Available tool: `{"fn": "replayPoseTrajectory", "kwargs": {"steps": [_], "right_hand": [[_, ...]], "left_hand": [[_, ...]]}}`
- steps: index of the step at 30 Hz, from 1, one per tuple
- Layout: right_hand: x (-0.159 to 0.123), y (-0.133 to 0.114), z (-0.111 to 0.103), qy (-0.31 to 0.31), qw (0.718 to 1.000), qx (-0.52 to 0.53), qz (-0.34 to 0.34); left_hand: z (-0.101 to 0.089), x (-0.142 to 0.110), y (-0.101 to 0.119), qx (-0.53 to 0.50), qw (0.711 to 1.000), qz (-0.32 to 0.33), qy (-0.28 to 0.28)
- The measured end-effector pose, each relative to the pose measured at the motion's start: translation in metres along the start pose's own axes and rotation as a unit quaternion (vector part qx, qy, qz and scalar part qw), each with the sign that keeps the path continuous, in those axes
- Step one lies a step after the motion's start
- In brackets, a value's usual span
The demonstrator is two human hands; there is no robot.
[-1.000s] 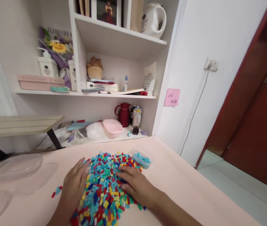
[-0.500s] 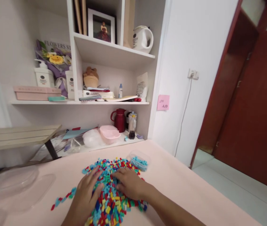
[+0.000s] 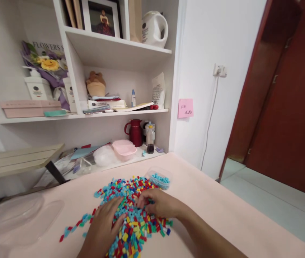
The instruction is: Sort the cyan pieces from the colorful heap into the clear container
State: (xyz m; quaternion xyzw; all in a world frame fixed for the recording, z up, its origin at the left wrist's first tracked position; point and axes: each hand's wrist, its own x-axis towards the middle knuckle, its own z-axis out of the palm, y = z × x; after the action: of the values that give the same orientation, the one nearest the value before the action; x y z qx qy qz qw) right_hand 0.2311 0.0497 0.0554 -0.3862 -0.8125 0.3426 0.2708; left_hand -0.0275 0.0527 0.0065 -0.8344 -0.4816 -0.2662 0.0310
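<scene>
Small coloured plastic building bricks [image 3: 133,226] lie in a loose pile on the pink tabletop, in blue, red, yellow, green and white. On the pile's left side rests my left hand [image 3: 106,219], open, its fingers stretched out and the thumb apart, touching the bricks. My right hand [image 3: 159,202] is over the right side of the pile. Its fingers are curled in towards the thumb, and whatever is between the fingertips is too small to make out. Behind it stands a clear plastic container [image 3: 160,178] with light blue bricks inside.
Clear plastic lids or trays [image 3: 42,219] lie at the left of the table [image 3: 209,215]. A shelf unit [image 3: 120,43] rises behind, with a pink basin [image 3: 124,149], a red jug [image 3: 135,133] and a bottle [image 3: 150,140] at its foot. A bench [image 3: 20,161] stands at the left.
My right hand has lifted slightly and moved right, its fingers curling in. My left hand has shifted a little right over the bricks. The view has turned slightly.
</scene>
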Motion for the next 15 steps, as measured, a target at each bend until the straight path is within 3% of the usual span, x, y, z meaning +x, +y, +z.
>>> {"fn": "replayPoseTrajectory", "kwargs": {"steps": [3, 7, 12, 15], "right_hand": [[-0.005, 0.001, -0.008, 0.059, 0.997, 0.048, 0.016], [-0.002, 0.002, -0.006, 0.115, 0.993, -0.036, 0.015], [0.003, 0.004, 0.011, 0.103, 0.973, -0.208, -0.009], [0.004, 0.006, 0.021, 0.079, 0.963, -0.255, -0.017]], "left_hand": [[0.001, -0.001, 0.0, -0.002, 1.0, -0.001, 0.005], [0.001, -0.002, -0.001, -0.012, 1.0, 0.007, 0.02], [0.001, -0.001, 0.0, -0.017, 0.999, 0.015, 0.029], [-0.001, 0.0, 0.003, -0.015, 0.998, 0.029, 0.049]]}}
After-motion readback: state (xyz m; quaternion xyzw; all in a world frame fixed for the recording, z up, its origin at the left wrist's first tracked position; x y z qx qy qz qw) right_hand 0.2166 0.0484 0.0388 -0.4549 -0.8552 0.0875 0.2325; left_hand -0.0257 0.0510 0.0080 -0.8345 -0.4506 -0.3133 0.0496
